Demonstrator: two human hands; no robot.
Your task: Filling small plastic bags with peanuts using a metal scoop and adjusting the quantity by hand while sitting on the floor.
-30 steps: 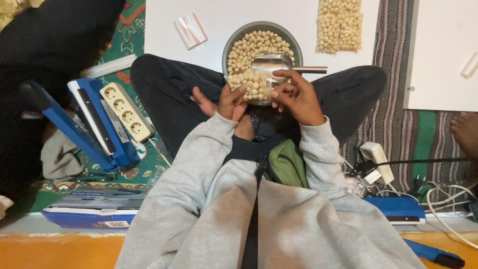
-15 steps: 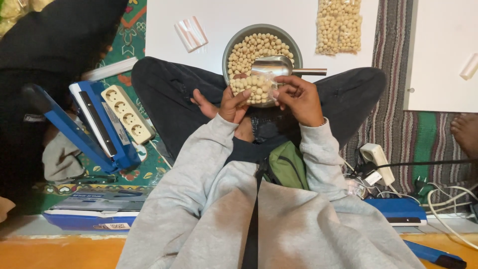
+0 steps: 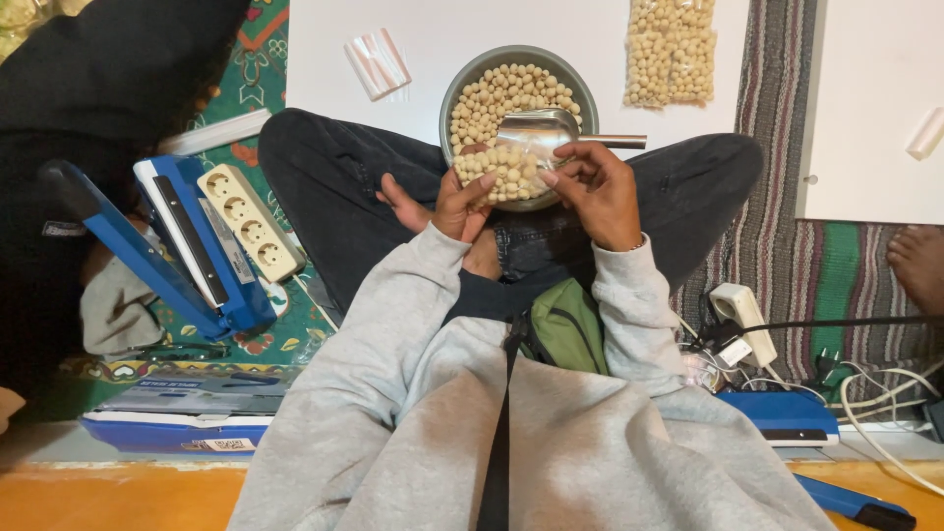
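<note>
I sit cross-legged in dark trousers and a grey sweatshirt. My left hand (image 3: 454, 205) and my right hand (image 3: 593, 189) both grip a small clear plastic bag (image 3: 500, 170) partly filled with pale round nuts, held just over the near rim of a grey metal bowl (image 3: 452, 96). The bowl holds many of the same nuts (image 3: 492, 96), and a metal scoop (image 3: 543, 128) lies in it with its handle pointing right. A sealed bag of nuts (image 3: 672, 49) lies on the white sheet (image 3: 324, 20) at the upper right.
A blue heat sealer (image 3: 162, 251) stands open at my left with a white power strip (image 3: 251, 221) lying on it. A stack of empty clear bags (image 3: 377, 62) lies on the sheet. Plugs, an adapter (image 3: 742, 320) and cables crowd the right. Another person's bare foot (image 3: 919, 264) shows at the right edge.
My hands have stayed at the bowl's near rim; the fingers have shifted slightly on the bag of nuts. Nothing else has moved.
</note>
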